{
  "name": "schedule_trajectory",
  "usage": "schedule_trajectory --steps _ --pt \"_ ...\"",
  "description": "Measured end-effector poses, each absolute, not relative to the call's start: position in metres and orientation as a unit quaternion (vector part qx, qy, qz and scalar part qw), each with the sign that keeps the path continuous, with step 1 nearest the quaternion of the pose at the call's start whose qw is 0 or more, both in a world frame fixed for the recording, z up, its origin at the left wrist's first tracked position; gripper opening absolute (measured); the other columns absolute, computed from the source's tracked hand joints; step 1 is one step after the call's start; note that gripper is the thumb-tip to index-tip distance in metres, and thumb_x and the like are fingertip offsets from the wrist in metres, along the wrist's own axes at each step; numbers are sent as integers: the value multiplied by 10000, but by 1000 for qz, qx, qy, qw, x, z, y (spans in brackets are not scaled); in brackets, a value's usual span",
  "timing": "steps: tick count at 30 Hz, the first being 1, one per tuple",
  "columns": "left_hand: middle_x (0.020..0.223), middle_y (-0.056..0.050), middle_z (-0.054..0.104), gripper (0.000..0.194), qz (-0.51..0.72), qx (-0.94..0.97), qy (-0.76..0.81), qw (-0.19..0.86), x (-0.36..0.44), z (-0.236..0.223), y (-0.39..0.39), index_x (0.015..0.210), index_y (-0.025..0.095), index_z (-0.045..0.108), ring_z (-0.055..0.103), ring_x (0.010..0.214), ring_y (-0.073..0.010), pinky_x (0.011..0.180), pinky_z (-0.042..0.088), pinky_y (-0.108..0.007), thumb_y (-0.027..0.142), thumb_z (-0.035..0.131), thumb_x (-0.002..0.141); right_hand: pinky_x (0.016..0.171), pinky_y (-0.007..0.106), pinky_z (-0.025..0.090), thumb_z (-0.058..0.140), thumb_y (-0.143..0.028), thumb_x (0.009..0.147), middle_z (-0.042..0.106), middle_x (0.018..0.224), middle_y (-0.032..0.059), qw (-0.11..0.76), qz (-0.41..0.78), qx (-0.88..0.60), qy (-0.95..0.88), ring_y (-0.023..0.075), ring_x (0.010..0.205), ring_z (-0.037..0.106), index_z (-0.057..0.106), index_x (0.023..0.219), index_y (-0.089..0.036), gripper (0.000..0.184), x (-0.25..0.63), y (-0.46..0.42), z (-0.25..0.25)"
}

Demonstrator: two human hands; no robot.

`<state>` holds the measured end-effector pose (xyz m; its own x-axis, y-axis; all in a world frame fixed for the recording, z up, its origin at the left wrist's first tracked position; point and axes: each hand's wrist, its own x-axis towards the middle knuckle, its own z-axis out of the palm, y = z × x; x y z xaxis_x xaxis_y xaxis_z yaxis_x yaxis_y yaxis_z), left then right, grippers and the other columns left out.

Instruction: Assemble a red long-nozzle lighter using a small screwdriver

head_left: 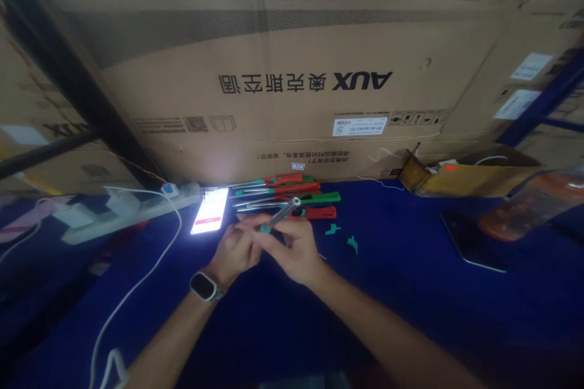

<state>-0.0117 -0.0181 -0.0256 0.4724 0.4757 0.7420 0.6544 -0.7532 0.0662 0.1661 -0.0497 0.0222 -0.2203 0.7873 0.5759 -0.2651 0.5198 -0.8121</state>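
Observation:
Both hands meet over the blue table around a long-necked lighter (283,213). Its metal tube points up and to the right, with a green collar showing at the base. The fingers of my right hand (296,246) are closed around it near that collar. My left hand (237,249), below a watch, is closed at its handle end, which the fingers hide. Just beyond the hands lie several more long-necked lighters with red or green handles, such as a green one (326,198). Two small green plastic pieces, one (333,229) nearer the lighters and another (353,244), rest to the right.
A lit phone (210,213) lies left of the lighters. Further left are a white power strip (91,228) and a white cable (155,267). On the right are a dark phone (469,243), a bottle (529,213) and an open cardboard box (474,179). Large cartons (292,36) stand behind.

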Motion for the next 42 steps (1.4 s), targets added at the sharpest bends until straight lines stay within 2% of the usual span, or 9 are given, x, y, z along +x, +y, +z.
schedule_trajectory --steps 5,9,12,15,19,26,34,39,42 --pt "594 -15 595 245 -330 -858 -391 33 -5 -13 -18 903 192 586 585 505 -175 534 420 -276 266 363 969 941 367 525 738 -426 803 735 982 23 622 452 -264 -583 208 1026 664 786 828 -281 155 157 -29 -1" --pt "590 14 588 249 -246 -852 -453 -91 6 3 -18 1017 187 601 556 481 -159 510 376 -264 326 396 994 604 254 481 795 -448 716 590 590 -43 634 528 -317 -467 106 568 534 757 740 -212 240 161 -13 -13" --pt "659 4 627 159 -262 -830 -471 -148 14 5 -16 941 178 582 577 532 -149 527 398 -253 330 576 893 503 230 407 842 -452 643 575 546 -57 638 554 -318 -430 79 487 461 723 723 -186 302 164 -10 -15" --pt "651 9 635 160 -275 -815 -463 -214 15 2 -12 930 174 577 581 539 -139 549 426 -252 332 549 920 521 238 444 895 -408 564 632 581 -39 636 549 -319 -439 98 515 530 697 701 -187 327 165 -13 -12" --pt "669 0 658 187 -268 -819 -429 -271 15 -1 -11 895 180 562 617 597 -136 610 455 -257 320 471 977 483 258 469 867 -445 614 657 605 -21 599 555 -314 -484 116 478 559 674 660 -189 325 164 -16 -10" --pt "652 47 629 265 -299 -787 -421 -338 15 -9 -11 1137 204 340 597 553 -137 569 446 -253 237 500 929 519 261 506 826 -465 681 678 632 -16 563 566 -313 -514 125 502 594 737 773 -179 313 168 -13 -18" --pt "1051 -54 605 171 -320 -817 -384 -289 14 -12 -8 1020 221 336 630 893 -169 796 497 -325 240 477 926 700 264 520 806 -435 707 676 658 -35 535 545 -320 -560 120 638 609 763 794 -205 249 173 -12 -14" --pt "882 3 567 408 -309 -805 -392 -320 12 -11 -8 1163 192 328 609 752 -149 700 490 -292 145 543 819 784 317 532 836 -419 671 698 710 -25 497 549 -296 -603 146 693 642 736 735 -221 231 170 -18 -10" --pt "892 -4 599 514 -324 -799 -373 -344 11 -10 -7 1219 187 316 628 757 -148 692 500 -277 125 581 783 660 273 504 827 -442 680 667 673 -32 516 533 -302 -598 121 599 578 722 736 -217 254 170 -18 -13"
